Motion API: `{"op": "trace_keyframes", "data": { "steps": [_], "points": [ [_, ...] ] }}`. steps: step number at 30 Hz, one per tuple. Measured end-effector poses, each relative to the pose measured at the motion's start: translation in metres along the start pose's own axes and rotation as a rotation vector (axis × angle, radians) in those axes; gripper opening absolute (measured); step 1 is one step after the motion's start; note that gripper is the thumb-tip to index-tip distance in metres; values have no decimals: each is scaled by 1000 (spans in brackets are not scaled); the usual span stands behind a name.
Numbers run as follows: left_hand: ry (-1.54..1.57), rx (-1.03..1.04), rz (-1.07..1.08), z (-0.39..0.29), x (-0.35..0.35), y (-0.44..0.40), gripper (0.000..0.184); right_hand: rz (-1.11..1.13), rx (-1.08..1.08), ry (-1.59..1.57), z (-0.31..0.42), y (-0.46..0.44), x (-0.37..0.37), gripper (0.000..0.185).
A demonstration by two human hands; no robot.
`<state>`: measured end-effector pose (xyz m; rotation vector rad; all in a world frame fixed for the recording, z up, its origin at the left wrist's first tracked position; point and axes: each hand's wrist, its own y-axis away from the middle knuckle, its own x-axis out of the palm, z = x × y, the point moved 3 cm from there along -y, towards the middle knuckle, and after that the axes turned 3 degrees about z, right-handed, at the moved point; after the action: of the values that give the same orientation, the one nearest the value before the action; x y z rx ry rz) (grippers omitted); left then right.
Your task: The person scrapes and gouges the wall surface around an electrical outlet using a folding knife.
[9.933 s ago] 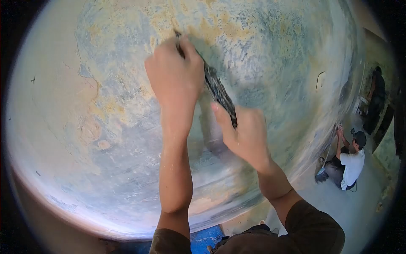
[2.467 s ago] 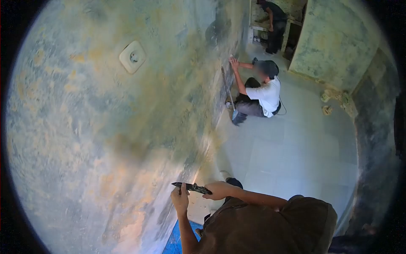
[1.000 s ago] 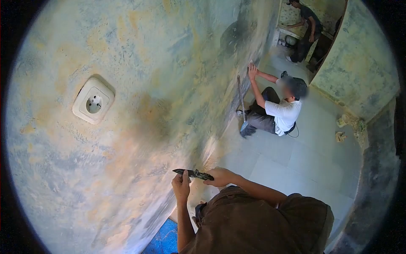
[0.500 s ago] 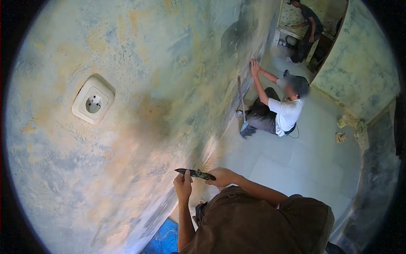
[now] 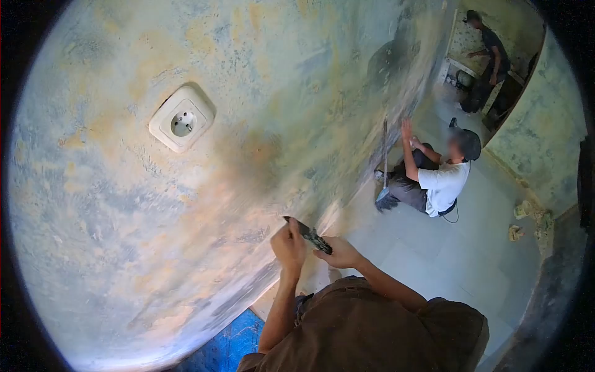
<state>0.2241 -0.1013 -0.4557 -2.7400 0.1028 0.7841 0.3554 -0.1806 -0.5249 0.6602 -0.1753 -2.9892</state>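
A dark knife (image 5: 314, 237) with a patterned handle is held between my two hands, close to the mottled wall (image 5: 204, 217). My right hand (image 5: 340, 253) is closed around the handle end. The fingers of my left hand (image 5: 289, 243) pinch the blade near its tip, which points up and left toward the wall. A white power socket (image 5: 183, 118) is set in the wall, up and left of my hands.
A person (image 5: 443, 180) in a white shirt sits on the floor (image 5: 421, 248) by the wall, beside a broom (image 5: 384, 167). Another person (image 5: 489, 62) in dark clothes bends at the back right. A blue sheet (image 5: 232, 341) lies at the bottom. Yellowish debris (image 5: 515, 232) is at right.
The view has shifted, and the socket now appears farther right and higher. The knife has tilted more steeply, still in both hands. The seated person has lowered one hand from the wall.
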Motion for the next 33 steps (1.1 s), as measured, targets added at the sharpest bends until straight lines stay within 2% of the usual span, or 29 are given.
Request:
{"op": "trace_keyframes", "data": {
  "steps": [2, 4, 8, 11, 12, 15, 16, 19, 24, 28, 33],
  "points": [
    [-44, 106, 3, -17, 9, 8, 42, -86, -71, -5, -8, -3, 0, 35],
    [-69, 189, 31, -28, 9, 11, 38, -64, -9, -259, -6, -3, -2, 25],
    [65, 192, 78, -25, 9, -1, 33, -7, 7, -517, 7, -4, -12, 17],
    [74, 213, 65, -27, 0, -18, 32, 42, 4, -598, 19, -17, -20, 18],
    [80, 230, 54, -26, -2, -23, 32, 84, -22, -667, 10, -28, -16, 28],
    [143, 231, 28, -28, -10, -36, 32, 152, -55, -857, 32, -43, -26, 34],
    [172, 223, 21, -30, -12, -39, 32, 191, -26, -859, 33, -47, -28, 40],
    [188, 231, 11, -37, -22, -43, 32, 255, -90, -847, 41, -56, -27, 40],
    [111, 260, 12, -27, -25, -59, 36, 196, -111, -863, 49, -65, -17, 41],
    [186, 146, -17, -16, -20, -81, 35, 150, -187, -788, 62, -73, -17, 37],
    [144, 221, -93, -19, -21, -98, 38, 50, -185, -841, 73, -89, -14, 32]
  ]
}}
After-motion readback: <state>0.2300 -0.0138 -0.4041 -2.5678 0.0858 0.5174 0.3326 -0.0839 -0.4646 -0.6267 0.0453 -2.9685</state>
